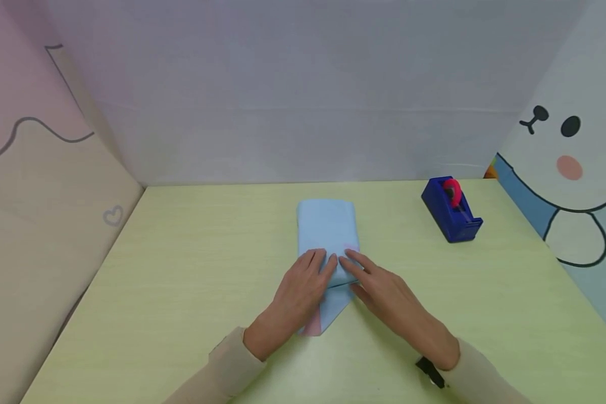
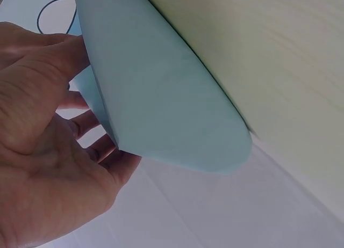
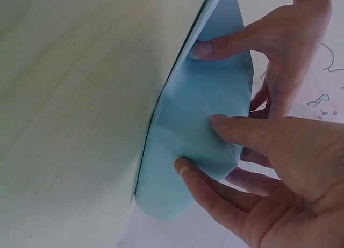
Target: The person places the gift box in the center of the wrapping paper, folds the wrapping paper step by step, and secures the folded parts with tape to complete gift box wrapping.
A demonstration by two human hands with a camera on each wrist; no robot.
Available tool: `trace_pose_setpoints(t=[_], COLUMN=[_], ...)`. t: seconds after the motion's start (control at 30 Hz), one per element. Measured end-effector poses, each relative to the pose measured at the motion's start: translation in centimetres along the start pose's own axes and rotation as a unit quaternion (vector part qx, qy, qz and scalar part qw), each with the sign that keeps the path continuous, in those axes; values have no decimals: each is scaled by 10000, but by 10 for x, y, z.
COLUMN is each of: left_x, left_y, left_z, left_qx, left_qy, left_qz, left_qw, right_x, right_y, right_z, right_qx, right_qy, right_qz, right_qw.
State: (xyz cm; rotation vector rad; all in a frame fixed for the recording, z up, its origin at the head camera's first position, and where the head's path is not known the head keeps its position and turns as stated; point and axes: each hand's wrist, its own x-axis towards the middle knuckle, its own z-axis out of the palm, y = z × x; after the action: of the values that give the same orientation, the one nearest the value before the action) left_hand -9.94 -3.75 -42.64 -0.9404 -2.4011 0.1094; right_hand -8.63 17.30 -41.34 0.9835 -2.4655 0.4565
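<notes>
A package (image 1: 327,221) wrapped in light blue paper lies on the table, its near end toward me. From that end a tapered paper flap (image 1: 336,306) sticks out, with a pink strip (image 1: 312,325) along its left part. My left hand (image 1: 299,286) holds the package's near left corner, fingers on top; in the right wrist view its thumb (image 3: 223,47) touches the folded end. My right hand (image 1: 388,294) grips the near right corner. The right wrist view shows its thumb (image 3: 242,130) on the end paper and a finger (image 3: 207,191) against the side.
A dark blue tape dispenser (image 1: 449,216) with a red-pink roll stands at the table's back right. Around the package spreads the pale yellow-green table (image 1: 207,247). Printed cloth walls (image 1: 303,112) border it at the back and on both sides.
</notes>
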Motion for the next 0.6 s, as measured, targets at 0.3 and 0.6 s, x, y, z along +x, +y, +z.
trace_pose_setpoints(t=[0.3,0.6], left_x=[-2,-12], left_y=[-3,-7], left_z=[0,-15], left_qx=[-445,-639], left_qy=[276,15], left_qz=[2,-823], left_qw=[9986,9946], right_x=[2,3], right_y=[4,4], right_z=[6,7], right_qx=[113,184], right_qy=[113,49], right_qz=[28,75], right_qw=[9999,9998])
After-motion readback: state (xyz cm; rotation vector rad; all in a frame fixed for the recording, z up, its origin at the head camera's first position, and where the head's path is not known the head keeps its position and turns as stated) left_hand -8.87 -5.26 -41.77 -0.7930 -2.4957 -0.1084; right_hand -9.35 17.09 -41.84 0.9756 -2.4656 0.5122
